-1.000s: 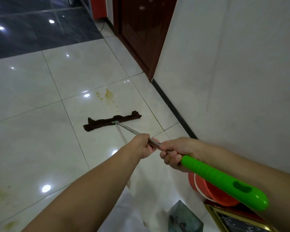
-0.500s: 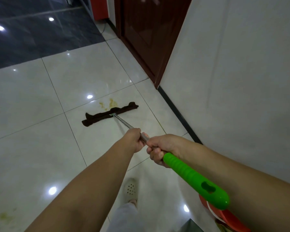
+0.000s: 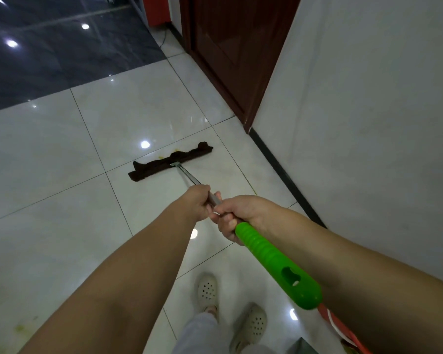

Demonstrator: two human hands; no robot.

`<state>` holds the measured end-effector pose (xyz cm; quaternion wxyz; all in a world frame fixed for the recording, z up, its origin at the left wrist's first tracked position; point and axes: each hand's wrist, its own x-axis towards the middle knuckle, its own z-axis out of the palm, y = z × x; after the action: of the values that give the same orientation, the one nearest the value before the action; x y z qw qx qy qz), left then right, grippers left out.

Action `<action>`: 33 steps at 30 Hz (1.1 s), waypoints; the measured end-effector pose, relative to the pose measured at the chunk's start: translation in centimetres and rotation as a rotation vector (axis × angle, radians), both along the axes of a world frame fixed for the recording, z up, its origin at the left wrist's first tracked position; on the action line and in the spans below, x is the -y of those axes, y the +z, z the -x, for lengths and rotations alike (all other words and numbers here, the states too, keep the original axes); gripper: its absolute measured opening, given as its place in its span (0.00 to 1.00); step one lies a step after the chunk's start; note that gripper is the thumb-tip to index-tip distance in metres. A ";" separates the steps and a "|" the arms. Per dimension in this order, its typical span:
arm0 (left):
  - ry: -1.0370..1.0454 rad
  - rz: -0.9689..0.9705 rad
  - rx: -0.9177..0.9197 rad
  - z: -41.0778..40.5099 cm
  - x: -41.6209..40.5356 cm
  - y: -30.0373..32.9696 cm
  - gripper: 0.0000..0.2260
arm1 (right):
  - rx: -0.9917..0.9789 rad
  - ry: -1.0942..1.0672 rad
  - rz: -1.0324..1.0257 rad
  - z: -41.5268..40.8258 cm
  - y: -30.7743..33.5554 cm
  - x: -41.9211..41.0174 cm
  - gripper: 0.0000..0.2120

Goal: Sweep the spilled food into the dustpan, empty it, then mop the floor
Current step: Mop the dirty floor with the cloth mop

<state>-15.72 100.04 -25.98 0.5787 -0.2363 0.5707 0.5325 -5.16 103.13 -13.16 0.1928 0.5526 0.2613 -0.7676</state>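
Glossy white floor tiles point(image 3: 49, 205) are being mopped, sweeping apparently finished; no dustpan is seen. Nearest, the mop's green grip point(image 3: 271, 261) is clasped by the right hand point(image 3: 238, 215), fingers curled; ahead, its metal pole is gripped by the left hand point(image 3: 200, 200). Farther off, the dark mop head point(image 3: 169, 160) lies flat over a yellow stain point(image 3: 161, 157), another smear point(image 3: 21, 328) left.

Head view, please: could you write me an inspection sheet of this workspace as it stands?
Surface: glossy white tile floor; yellow stain at lower left.
Job's things: dark mop head flat on the floor, yellow residue at its far edge; green handle.
Clutter: red bucket, partly visible.
Grip: left hand and right hand both hold the pole.
Cables: one near the door.
Surroundings: white wall.
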 end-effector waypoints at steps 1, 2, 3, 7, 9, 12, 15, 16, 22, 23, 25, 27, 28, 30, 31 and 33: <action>-0.009 -0.004 -0.002 -0.4 -0.1 0.2 0.13 | 0.000 -0.008 0.007 -0.5 0.1 -0.2 0.12; -0.013 -0.010 -0.003 -0.9 -0.2 0.3 0.15 | 0.007 -0.025 0.012 -1.0 0.3 -0.3 0.12; -0.016 -0.010 -0.003 -1.5 -0.3 0.5 0.17 | 0.016 -0.056 0.015 -1.5 0.5 -0.5 0.10; -0.055 -0.002 0.001 -4.4 -0.5 1.9 0.17 | 0.036 -0.167 0.051 -4.2 1.9 -1.1 0.11; -0.051 0.002 -0.002 -6.4 -0.6 2.9 0.14 | 0.037 -0.147 0.068 -6.0 2.8 -1.4 0.10; -0.055 -0.015 0.002 -9.9 -1.0 4.3 0.06 | 0.042 -0.120 0.098 -9.3 3.9 -2.2 0.08; -0.061 -0.024 0.022 -13.6 -1.7 4.9 0.13 | 0.063 -0.118 0.096 -13.0 4.6 -3.4 0.09; -0.052 -0.030 0.032 -14.8 -1.9 5.1 0.13 | 0.065 -0.103 0.086 -14.3 4.7 -3.8 0.09; -0.073 -0.054 0.036 -21.1 -3.2 6.6 0.13 | 0.062 -0.110 0.081 -20.4 6.1 -5.6 0.10; -0.094 -0.056 0.030 -21.9 -3.4 6.9 0.13 | 0.061 -0.111 0.091 -21.1 6.4 -5.8 0.09; -0.138 -0.057 0.013 -23.2 -3.5 7.6 0.13 | 0.054 -0.107 0.105 -22.1 7.1 -6.1 0.08; -0.177 -0.052 -0.009 -23.9 -3.3 8.3 0.12 | 0.045 -0.097 0.109 -22.8 7.9 -6.1 0.08; -0.190 -0.053 -0.027 -24.1 -3.2 8.6 0.12 | 0.039 -0.092 0.110 -23.0 8.3 -6.0 0.09; -0.194 -0.056 -0.059 -24.2 -2.9 9.0 0.13 | 0.019 -0.076 0.115 -23.2 8.9 -5.7 0.11; -0.186 -0.059 -0.061 -24.1 -2.8 9.1 0.13 | 0.006 -0.064 0.119 -23.1 9.1 -5.6 0.11; -0.158 -0.065 -0.058 -23.7 -2.9 9.3 0.13 | -0.009 -0.043 0.118 -22.6 9.3 -5.5 0.12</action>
<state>8.02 102.94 -16.68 0.6094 -0.1565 0.5865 0.5101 17.41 108.65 -3.85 0.2070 0.5424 0.2046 -0.7881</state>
